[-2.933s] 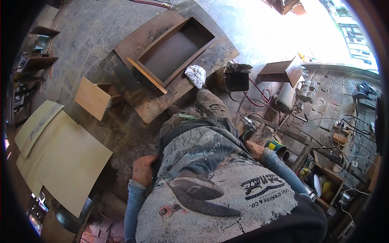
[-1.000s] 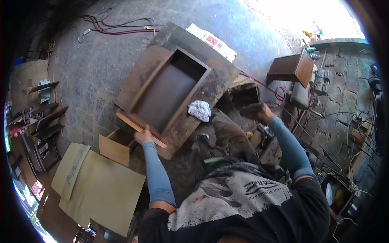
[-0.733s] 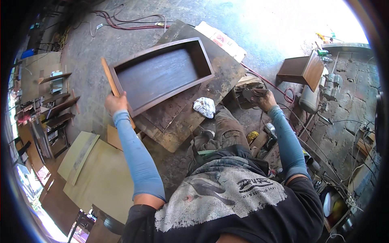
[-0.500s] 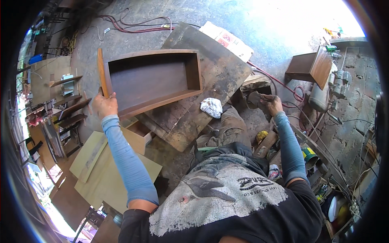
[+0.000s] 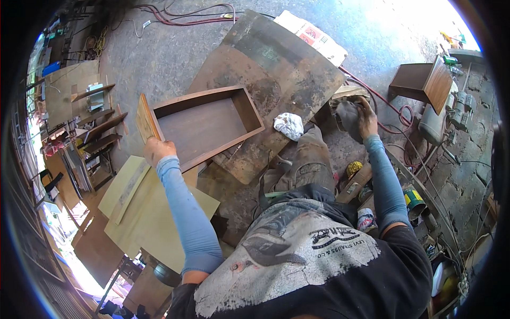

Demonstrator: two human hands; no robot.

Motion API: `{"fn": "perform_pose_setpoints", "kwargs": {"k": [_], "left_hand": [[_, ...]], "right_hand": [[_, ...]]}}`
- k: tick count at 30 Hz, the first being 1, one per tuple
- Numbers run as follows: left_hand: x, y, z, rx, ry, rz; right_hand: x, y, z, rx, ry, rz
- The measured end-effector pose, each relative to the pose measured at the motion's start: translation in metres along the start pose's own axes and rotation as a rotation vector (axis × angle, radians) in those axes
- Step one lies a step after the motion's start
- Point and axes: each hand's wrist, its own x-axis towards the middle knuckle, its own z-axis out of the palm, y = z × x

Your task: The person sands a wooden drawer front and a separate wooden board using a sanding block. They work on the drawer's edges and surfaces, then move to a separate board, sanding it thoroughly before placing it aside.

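Note:
A dark brown wooden drawer [image 5: 202,127] is tilted above a stained board [image 5: 297,69], its open side facing up. My left hand [image 5: 159,151] grips it by the near end of its lighter wooden front panel [image 5: 145,118]. Off to the right, my right hand [image 5: 367,121] is closed on a limp dark grey rag [image 5: 348,118], apart from the drawer. Between the two, a crumpled white cloth [image 5: 289,126] lies on the board beside my knee.
A second drawer [image 5: 413,80] stands at the right beside a grey tank [image 5: 434,125]. Red hoses [image 5: 390,114] run over the floor. Pale panels [image 5: 154,207] lie at my left. Cans [image 5: 413,202] and a yellow ball-like item [image 5: 354,169] sit near my right forearm.
The drawer and my left hand have come lower and nearer, and the drawer has turned clockwise. My right hand has risen with the rag, which now shows more of its face. The view has shifted slightly.

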Motion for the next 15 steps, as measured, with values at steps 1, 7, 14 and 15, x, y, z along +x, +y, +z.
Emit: {"fn": "perform_pose_setpoints", "kwargs": {"k": [1, 7, 14, 15], "left_hand": [[-0.001, -0.001, -0.001, 0.002, -0.015, 0.049], [0.052, 0.015, 0.011, 0.02, -0.004, 0.334], [0.085, -0.026, 0.025, -0.893, 0.015, 0.607], [0.081, -0.024, 0.05, -1.074, 0.153, 0.67]], "right_hand": [[0.003, 0.001, 0.012, 0.114, -0.048, 0.083], [-0.052, -0.071, 0.109, 0.453, -0.541, 0.286], [-0.128, -0.183, 0.197, 1.499, -0.438, 0.494], [-0.133, -0.184, 0.212, 1.482, -0.447, 0.465]]}}
